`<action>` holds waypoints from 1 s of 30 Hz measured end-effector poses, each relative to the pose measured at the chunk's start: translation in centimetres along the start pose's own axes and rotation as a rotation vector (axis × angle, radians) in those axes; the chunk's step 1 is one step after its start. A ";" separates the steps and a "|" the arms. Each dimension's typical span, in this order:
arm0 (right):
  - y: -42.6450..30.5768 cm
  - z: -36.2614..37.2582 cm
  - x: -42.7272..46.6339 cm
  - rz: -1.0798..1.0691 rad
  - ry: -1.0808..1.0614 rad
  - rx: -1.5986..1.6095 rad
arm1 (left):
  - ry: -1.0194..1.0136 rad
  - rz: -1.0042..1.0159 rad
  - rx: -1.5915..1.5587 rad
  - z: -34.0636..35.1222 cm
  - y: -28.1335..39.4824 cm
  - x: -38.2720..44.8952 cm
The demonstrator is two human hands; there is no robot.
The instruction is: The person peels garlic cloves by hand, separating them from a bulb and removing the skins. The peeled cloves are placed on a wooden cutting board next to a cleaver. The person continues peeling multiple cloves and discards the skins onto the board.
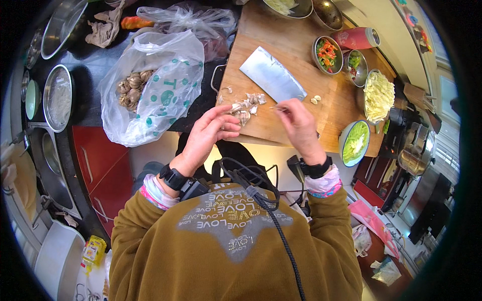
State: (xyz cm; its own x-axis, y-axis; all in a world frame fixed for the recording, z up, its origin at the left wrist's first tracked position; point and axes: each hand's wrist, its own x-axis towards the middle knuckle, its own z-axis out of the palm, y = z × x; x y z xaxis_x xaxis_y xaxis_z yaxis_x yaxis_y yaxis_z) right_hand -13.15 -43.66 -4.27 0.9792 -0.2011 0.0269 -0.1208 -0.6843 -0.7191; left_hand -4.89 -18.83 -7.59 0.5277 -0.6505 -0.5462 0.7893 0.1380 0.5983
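Observation:
Over the near edge of a wooden cutting board, my left hand is held with its fingers apart, next to a heap of garlic cloves and papery skins. The index fingertip is close to a clove; whether it touches cannot be told. Across the heap, my right hand pinches thumb and finger together, and a small pale piece, perhaps garlic skin, sticks out at the tips. Beyond it a cleaver lies flat, its handle end hidden by my right hand. Peeled garlic cloves rest right of the blade.
Left of the board, a plastic bag holds garlic bulbs. Bowls of chopped peppers, sliced cabbage and green shreds line the right side, near a red flask. A metal bowl stands far left.

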 end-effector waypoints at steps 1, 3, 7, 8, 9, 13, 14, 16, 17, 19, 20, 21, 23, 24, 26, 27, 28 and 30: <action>-0.3 0.9 0.1 -0.026 -0.040 -0.015 | -0.012 0.006 0.002 0.1 0.0 0.0; -0.7 2.1 0.7 -0.080 -0.129 -0.045 | -0.016 -0.006 -0.039 0.0 0.0 -0.1; -1.5 2.5 1.6 -0.237 -0.045 -0.250 | -0.020 -0.013 -0.114 -0.5 0.0 -0.3; -2.0 2.7 1.6 -0.251 -0.076 -0.227 | -0.021 -0.022 -0.128 -0.5 -0.1 -0.3; -2.5 3.0 1.6 -0.266 -0.099 -0.204 | -0.029 -0.020 -0.154 -0.5 -0.1 -0.3; -4.8 4.6 1.5 -0.293 -0.197 -0.145 | -0.037 -0.025 -0.224 0.0 -0.2 -0.2; -5.1 5.0 1.8 -0.279 -0.192 -0.143 | -0.053 -0.006 -0.245 0.1 -0.2 -0.2; -5.4 5.5 2.2 -0.324 -0.175 -0.156 | -0.045 -0.011 -0.204 0.1 -0.1 -0.1; -5.5 5.7 2.4 -0.344 -0.171 -0.162 | -0.052 -0.003 -0.191 0.1 -0.1 -0.2; -5.4 5.9 2.6 -0.368 -0.171 -0.130 | -0.037 0.011 -0.210 0.1 0.0 -0.3; -5.3 6.0 2.6 -0.384 -0.173 -0.115 | -0.020 0.010 -0.215 0.1 0.0 -0.3; -5.1 6.0 2.7 -0.357 -0.162 -0.073 | -0.026 0.017 -0.206 0.1 -0.1 -0.3; -4.8 6.1 2.7 -0.308 -0.139 0.012 | -0.034 0.028 -0.188 0.1 -0.2 -0.3; -4.8 5.9 2.5 -0.213 -0.149 0.080 | -0.029 0.019 -0.126 0.0 -0.2 -0.2; -4.7 5.5 2.2 -0.025 -0.153 0.212 | -0.057 0.038 -0.023 -0.3 -0.2 0.0; -4.7 5.3 2.2 -0.031 -0.137 0.219 | -0.035 0.065 0.077 -0.4 -0.2 0.1; -4.6 5.0 2.3 -0.037 -0.121 0.227 | -0.014 0.094 0.174 -0.5 -0.2 0.3; -4.6 4.5 2.4 -0.065 -0.092 0.225 | 0.045 0.224 0.369 -0.4 -0.2 0.5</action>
State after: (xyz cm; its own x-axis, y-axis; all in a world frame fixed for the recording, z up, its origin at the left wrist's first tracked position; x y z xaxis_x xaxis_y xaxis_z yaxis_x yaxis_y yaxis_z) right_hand -9.46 -37.80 -4.01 0.9957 -0.0900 0.0228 -0.0273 -0.5187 -0.8545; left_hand -4.66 -18.88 -8.29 0.6930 -0.6003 -0.3992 0.4927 -0.0099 0.8701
